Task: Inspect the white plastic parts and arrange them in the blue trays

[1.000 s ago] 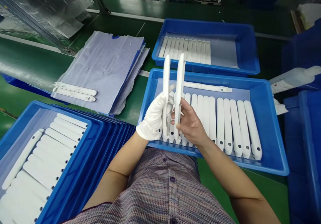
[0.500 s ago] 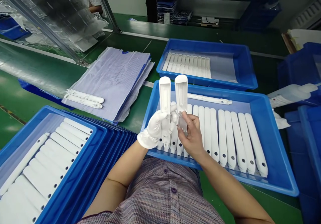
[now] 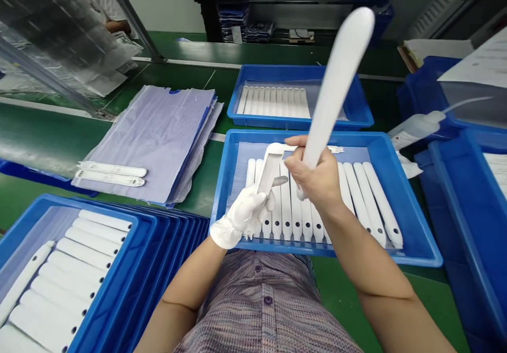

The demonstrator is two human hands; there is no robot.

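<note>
Both hands each grasp one white piece above the near tray (image 3: 407, 205). Gloved left hand (image 3: 243, 213) has its fingers closed around the lower part of the left piece (image 3: 271, 171), hollow side showing; bare right hand (image 3: 319, 176) grips the right piece (image 3: 343, 73) near its lower end, its smooth face showing and its upper end tilted away to the right. A small grey object (image 3: 280, 180) shows between the hands; its nature cannot be told.

Stage of work: handling of this pair appears to be under way, with neither piece set down. Beneath the hands lies a row of pieces (image 3: 297, 216), partly hidden by them; to their left, the side tray (image 3: 122, 258) is largely filled with similar pieces, and two slender parts (image 3: 113, 173) rest on stacked sheets (image 3: 154, 126). Beyond the hands, slats (image 3: 273, 101) occupy the left portion of the far tray (image 3: 273, 73). Which pieces are finished and which remain cannot be told.

Compared with the frame half a second earlier: the two pieces then stand side by side, hollow sides showing; now the right piece is raised, turned over and apart from the left piece, which leans rightward.
</note>
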